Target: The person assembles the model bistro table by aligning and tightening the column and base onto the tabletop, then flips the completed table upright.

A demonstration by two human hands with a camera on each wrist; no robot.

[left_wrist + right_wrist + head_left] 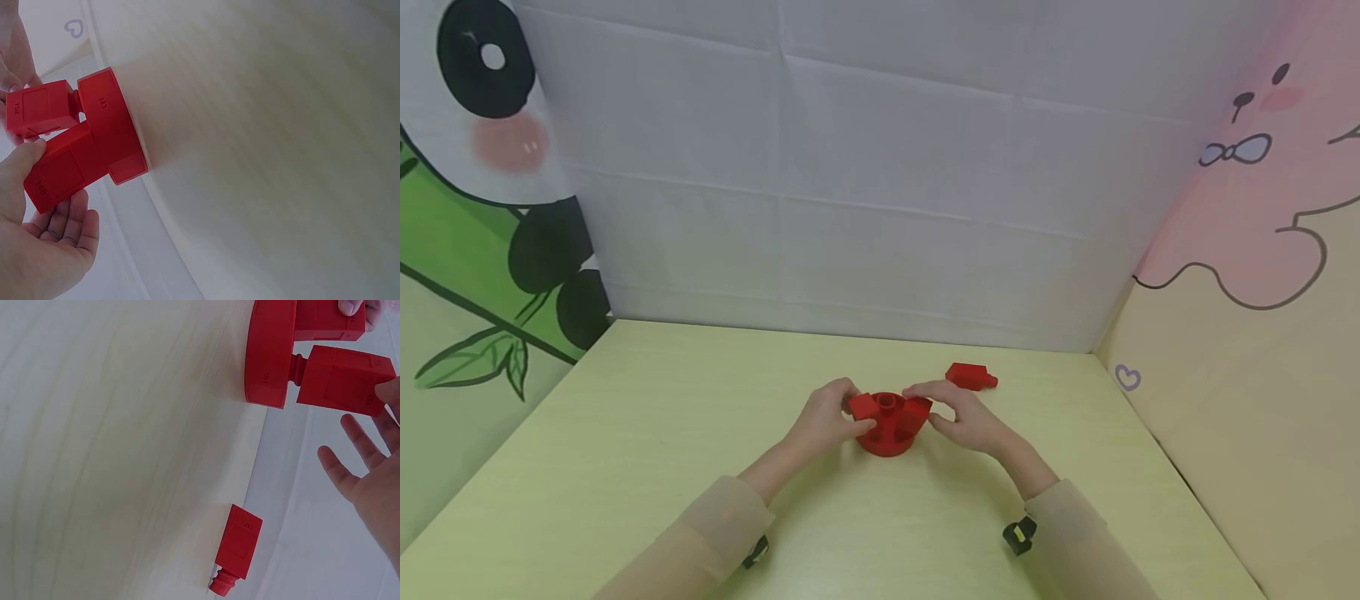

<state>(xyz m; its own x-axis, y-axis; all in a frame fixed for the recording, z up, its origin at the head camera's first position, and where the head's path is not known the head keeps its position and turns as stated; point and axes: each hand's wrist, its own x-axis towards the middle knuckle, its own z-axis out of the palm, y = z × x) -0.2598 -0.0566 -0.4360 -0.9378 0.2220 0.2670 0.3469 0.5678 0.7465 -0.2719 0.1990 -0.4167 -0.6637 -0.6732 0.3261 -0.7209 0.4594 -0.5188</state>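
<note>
A round red base (887, 447) with open sockets in its top stands on the table. On its left side my left hand (826, 423) holds a red bottle-shaped block (65, 167) between thumb and fingers; that block's body sits flush against the base, its neck hidden. At the right side, the thumb and a finger of my right hand (967, 419) pinch the wide end of a second bottle-shaped block (342, 378). Its ridged neck shows between body and base, pointing into the base. Both blocks lean outward, wide ends up.
A third red bottle-shaped block (970, 377) lies on its side behind my right hand, neck to the right. The pale table (647, 433) meets a white cloth wall (880, 258) at the back, with printed cloth on both sides.
</note>
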